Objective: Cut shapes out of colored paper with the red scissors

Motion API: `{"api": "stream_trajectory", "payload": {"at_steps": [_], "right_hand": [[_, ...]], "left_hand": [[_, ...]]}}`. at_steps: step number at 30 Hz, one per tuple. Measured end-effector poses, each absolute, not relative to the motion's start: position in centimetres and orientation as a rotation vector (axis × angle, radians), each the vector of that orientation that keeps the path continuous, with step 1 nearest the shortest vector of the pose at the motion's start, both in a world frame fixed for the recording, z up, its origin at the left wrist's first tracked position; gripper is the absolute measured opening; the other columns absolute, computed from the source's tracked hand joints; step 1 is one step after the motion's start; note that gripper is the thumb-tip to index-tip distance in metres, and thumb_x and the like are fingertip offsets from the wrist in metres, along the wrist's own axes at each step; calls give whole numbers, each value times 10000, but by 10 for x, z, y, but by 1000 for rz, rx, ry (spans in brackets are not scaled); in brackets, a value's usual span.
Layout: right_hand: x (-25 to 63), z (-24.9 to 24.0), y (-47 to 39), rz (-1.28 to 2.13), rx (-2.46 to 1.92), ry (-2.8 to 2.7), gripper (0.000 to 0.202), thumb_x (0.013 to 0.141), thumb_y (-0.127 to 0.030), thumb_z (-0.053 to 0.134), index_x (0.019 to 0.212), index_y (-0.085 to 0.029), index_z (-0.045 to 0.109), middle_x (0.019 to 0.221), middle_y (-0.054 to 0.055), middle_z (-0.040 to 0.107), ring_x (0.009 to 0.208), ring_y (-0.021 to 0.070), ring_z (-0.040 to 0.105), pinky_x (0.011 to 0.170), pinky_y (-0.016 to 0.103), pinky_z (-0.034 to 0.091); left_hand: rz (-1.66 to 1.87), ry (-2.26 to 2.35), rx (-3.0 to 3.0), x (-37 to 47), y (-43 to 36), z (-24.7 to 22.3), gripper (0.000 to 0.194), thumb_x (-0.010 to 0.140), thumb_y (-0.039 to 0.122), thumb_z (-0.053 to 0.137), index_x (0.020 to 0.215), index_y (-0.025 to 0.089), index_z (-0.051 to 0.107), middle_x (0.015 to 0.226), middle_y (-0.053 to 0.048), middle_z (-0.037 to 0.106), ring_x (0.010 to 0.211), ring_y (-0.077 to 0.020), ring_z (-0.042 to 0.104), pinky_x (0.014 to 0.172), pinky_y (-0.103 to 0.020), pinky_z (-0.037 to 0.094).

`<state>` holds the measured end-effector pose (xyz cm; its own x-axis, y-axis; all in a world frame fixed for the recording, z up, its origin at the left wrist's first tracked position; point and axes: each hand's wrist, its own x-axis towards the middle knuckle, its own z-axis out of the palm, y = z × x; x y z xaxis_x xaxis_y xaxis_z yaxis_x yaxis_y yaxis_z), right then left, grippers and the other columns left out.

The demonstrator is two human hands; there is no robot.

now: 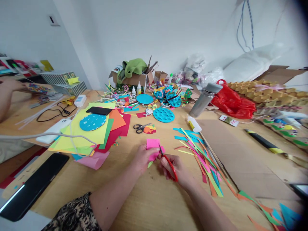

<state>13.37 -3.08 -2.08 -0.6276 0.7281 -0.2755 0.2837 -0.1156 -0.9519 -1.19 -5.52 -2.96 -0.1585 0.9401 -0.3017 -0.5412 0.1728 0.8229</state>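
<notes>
Near the middle of the table, my left hand [141,158] pinches a piece of bright pink paper [153,144], with a bit of green paper [150,164] showing below it. My right hand [172,165] is closed around the red handles of a pair of scissors [171,166]. The dark blades lie against the right edge of the pink paper; how far they are apart is too small to tell. Just beyond my hands, black-handled scissors [139,128] rest beside orange and red paper cutouts [149,129].
Coloured sheets [79,141] with a phone [98,110] on them lie left. Paper strips [204,154], a glue bottle [193,124], cardboard [240,157] and a steel flask [204,101] stand or lie right. Blue discs [163,115] lie ahead. Another person's arm [7,93] is at far left.
</notes>
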Motion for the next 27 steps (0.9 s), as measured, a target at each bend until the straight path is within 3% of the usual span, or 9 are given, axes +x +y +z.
{"api": "stream_trajectory", "payload": {"at_steps": [27], "right_hand": [[133,-20,-32,1844,-1085,-1766,606,713,-779,607,700,-175,561,511,-19,538,419,98,468,419,220,312]], "left_hand": [[1394,1087,550,-13,-55,-34,198,604,293,751,615,122,653,528,-15,583,458,-94,485,458,-241,313]]}}
